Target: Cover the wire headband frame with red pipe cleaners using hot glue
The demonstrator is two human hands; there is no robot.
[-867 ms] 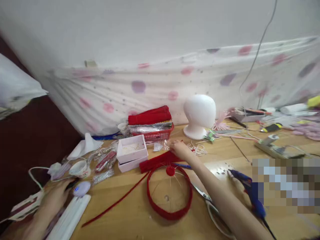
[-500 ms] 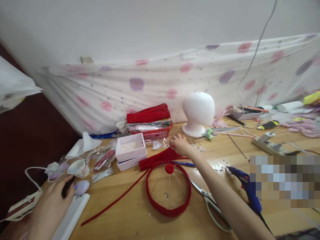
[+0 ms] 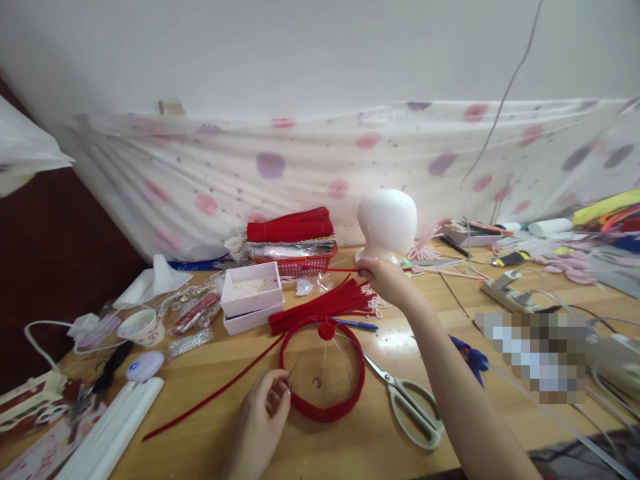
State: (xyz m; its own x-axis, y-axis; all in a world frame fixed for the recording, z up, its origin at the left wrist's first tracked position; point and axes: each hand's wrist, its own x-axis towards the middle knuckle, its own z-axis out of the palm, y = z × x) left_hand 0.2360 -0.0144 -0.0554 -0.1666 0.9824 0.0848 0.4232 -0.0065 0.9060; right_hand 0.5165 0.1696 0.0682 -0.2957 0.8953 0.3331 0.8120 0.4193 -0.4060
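A red fuzzy hoop [image 3: 327,412] lies on the table, crossed by thin wires, with a small red disc [image 3: 327,331] at its far side. My left hand [image 3: 263,417] is at the hoop's left edge, its fingers curled and pinching there; the exact contact is partly hidden. Held up between the fingertips of my right hand [image 3: 384,280] is a single red pipe cleaner [image 3: 343,270]. Below it, a bundle of red pipe cleaners [image 3: 320,307] fans out behind the hoop. Another long red strip [image 3: 210,395] runs out to the left.
Scissors [image 3: 407,407] lie right of the hoop, and a blue pen [image 3: 357,325] behind it. White boxes [image 3: 253,313], a red basket [image 3: 305,267] and a foam head [image 3: 387,220] stand at the back. A paper cup [image 3: 143,328] is at left; a power strip [image 3: 510,293] at right.
My left hand has moved right, from beside a black object at the far left to the hoop. My right hand has lifted one pipe cleaner off the bundle, which now lies fanned out.
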